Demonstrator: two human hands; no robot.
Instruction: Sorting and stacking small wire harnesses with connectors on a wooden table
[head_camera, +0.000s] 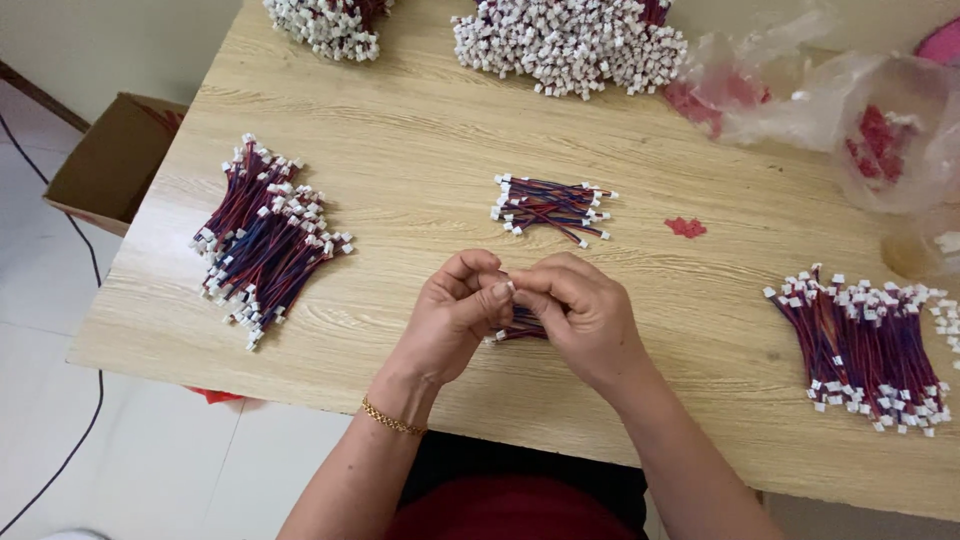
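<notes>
From my feed, both hands sit together over the middle of the pale wood-grain bench (420, 150). My left hand (450, 315) and right hand (585, 315) pinch a small bundle of red and blue wires (520, 326), fingertips closed tight on a white plastic connector at its top. I judge this as the sorting or aligning step; whatever comes next would call for a fine, steady pinch. A loose little cluster (550, 208) lies just beyond the hands. Thicker piles rest to the left (262, 235) and right (870, 345), with heaps of white connectors (570, 45) at the far edge beside crinkled clear bags (800, 90).
</notes>
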